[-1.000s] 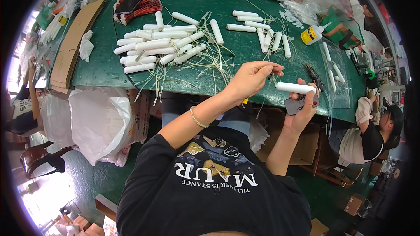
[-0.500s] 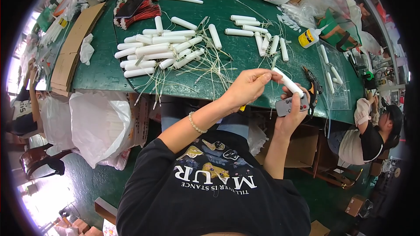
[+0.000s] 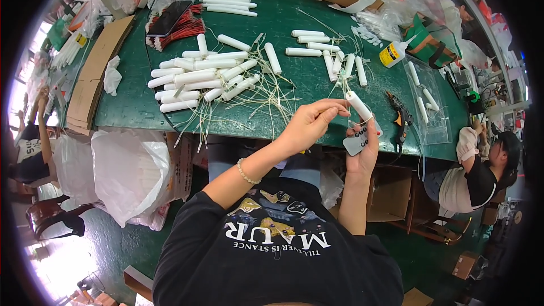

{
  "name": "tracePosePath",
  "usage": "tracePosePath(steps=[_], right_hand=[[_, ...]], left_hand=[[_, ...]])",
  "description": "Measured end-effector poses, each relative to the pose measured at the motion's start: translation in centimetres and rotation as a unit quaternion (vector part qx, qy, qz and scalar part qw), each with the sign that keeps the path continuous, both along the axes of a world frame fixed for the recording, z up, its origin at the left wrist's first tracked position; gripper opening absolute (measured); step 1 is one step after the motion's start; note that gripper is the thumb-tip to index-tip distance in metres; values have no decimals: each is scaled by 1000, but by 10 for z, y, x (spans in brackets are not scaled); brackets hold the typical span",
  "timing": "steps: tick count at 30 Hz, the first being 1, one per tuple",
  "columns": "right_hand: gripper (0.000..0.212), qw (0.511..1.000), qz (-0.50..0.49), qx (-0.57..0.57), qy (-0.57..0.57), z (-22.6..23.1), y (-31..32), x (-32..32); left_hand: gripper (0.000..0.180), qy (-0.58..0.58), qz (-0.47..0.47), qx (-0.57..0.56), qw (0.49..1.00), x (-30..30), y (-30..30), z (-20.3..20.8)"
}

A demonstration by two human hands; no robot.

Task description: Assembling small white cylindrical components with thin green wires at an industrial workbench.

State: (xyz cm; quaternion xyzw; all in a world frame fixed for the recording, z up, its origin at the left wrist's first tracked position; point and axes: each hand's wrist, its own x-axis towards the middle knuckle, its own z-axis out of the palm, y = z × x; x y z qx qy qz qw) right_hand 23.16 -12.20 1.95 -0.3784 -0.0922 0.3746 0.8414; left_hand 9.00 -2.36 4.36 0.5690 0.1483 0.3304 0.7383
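My right hand (image 3: 364, 150) is closed around a white tube (image 3: 359, 106) and a small grey remote control (image 3: 355, 145) with dark buttons. The tube tilts, its upper end toward the far left. Close to that end, my left hand (image 3: 315, 124) has thumb and forefinger pinched together; whatever sits between them is too small to make out. Thin pale wires (image 3: 344, 83) lie just beyond the tube's upper end. To the right of my right hand a black and orange glue gun (image 3: 401, 120) rests on the green table (image 3: 260, 127).
A pile of white tubes (image 3: 198, 73) with tangled wires lies left of my hands, and a smaller group (image 3: 330, 62) lies beyond them. At the right are a yellow-labelled glue bottle (image 3: 393, 54) and a clear bag (image 3: 439, 122). Another person (image 3: 476, 164) sits at far right.
My right hand has come left and slightly nearer, bringing the tube and remote control with it. Both have turned a little in the grip. My left hand stays pinched by the tube's end.
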Motion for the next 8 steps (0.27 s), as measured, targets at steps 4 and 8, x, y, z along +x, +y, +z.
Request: tracePosePath(steps=[4, 8], right_hand=[[31, 998, 37, -10, -52, 3, 2, -5], [41, 989, 104, -27, -102, 6, 0, -4]], left_hand=[[25, -36, 18, 70, 997, 5, 1, -1], [24, -40, 9, 55, 998, 9, 4, -3]])
